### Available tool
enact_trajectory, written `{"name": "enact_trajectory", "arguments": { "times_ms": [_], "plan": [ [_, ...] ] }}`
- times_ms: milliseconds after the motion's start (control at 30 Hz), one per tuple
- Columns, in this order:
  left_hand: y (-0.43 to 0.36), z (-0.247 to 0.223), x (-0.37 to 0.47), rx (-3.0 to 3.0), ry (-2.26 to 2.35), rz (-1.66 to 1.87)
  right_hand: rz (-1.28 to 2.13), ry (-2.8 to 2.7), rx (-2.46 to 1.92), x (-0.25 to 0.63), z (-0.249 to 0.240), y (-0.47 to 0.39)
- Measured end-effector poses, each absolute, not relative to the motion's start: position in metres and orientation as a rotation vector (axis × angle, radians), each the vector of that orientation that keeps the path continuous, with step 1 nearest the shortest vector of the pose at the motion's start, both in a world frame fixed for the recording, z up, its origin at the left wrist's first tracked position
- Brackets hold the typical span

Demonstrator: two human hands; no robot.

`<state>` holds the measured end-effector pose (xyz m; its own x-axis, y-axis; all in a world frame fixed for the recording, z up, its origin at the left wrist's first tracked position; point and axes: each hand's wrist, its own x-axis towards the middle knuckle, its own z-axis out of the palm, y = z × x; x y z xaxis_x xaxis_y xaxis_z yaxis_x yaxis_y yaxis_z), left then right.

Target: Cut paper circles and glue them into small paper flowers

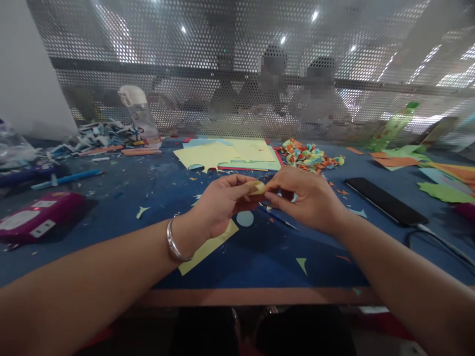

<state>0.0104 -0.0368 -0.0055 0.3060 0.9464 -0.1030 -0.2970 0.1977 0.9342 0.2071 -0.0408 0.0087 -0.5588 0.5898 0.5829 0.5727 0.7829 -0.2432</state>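
Observation:
A small piece of yellow paper [256, 188], curved at its edge, is held between my two hands above the blue table. My left hand [218, 205], with a silver bangle at the wrist, pinches it between thumb and fingers. From the other side, the thumb and fingertips of my right hand [304, 198] close on its right end. Below them lie a light blue paper circle [245, 218] and a yellow paper strip [210, 249], the strip partly under my left hand. A thin dark blue pen-like stick [280, 218] rests beneath my right hand.
Behind my hands is a stack of coloured sheets [237, 151], with a pile of small folded paper pieces [309, 155] beside it. A black phone [386, 201] with a cable lies right; a purple device [40, 215] lies left. A clear bottle [143, 116] stands before the perforated screen.

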Motion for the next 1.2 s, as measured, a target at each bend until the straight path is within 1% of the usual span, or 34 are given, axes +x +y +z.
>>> {"name": "enact_trajectory", "arguments": {
  "times_ms": [300, 400, 567, 900, 1200],
  "plan": [
    [-0.042, -0.006, 0.009, 1.058, 0.752, 1.126, 0.627, -2.032, -1.075, 0.202, 0.007, -0.04],
    [-0.044, -0.007, 0.009, 1.154, 0.749, 1.151, 0.748, -1.956, -1.087, 0.201, 0.006, -0.039],
    [-0.043, -0.013, 0.009, 1.301, 0.758, 1.211, 0.816, -1.895, -1.06, 0.199, 0.009, -0.041],
    [-0.042, -0.013, 0.011, 1.304, 0.791, 1.244, 0.968, -1.783, -1.064, 0.197, 0.011, -0.042],
    [-0.041, -0.01, 0.007, 1.288, 0.779, 1.178, 0.946, -1.79, -1.056, 0.198, 0.01, -0.042]
  ]
}}
